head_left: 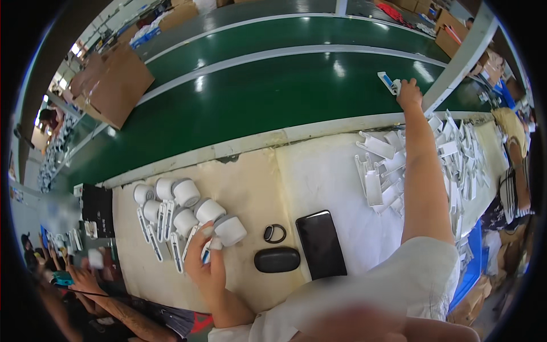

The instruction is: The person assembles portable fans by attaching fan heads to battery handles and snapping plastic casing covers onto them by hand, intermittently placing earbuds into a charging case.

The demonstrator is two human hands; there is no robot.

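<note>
My right arm reaches far out over the green conveyor belt [273,85]. At its end my right hand [410,94] is closed on a slim white plastic part [388,83] with a blue strip. My left hand [208,265], at the near left of the table, has its fingers closed around a white handle-like piece [206,252] with a blue strip. Right by its fingertips is a white-and-grey round cup-shaped part [229,230]; whether the two are joined I cannot tell. Similar round parts [185,192] stand in a group behind, with several narrow white handles [152,244] beside them.
A black phone [321,245], a dark oval case [277,260] and a black wristband [274,233] lie mid-table. White plastic housings [379,182] are heaped around my right arm. A cardboard box [117,82] stands far left. A metal post [461,60] rises beside my right hand. Co-workers' hands [85,282] work at left.
</note>
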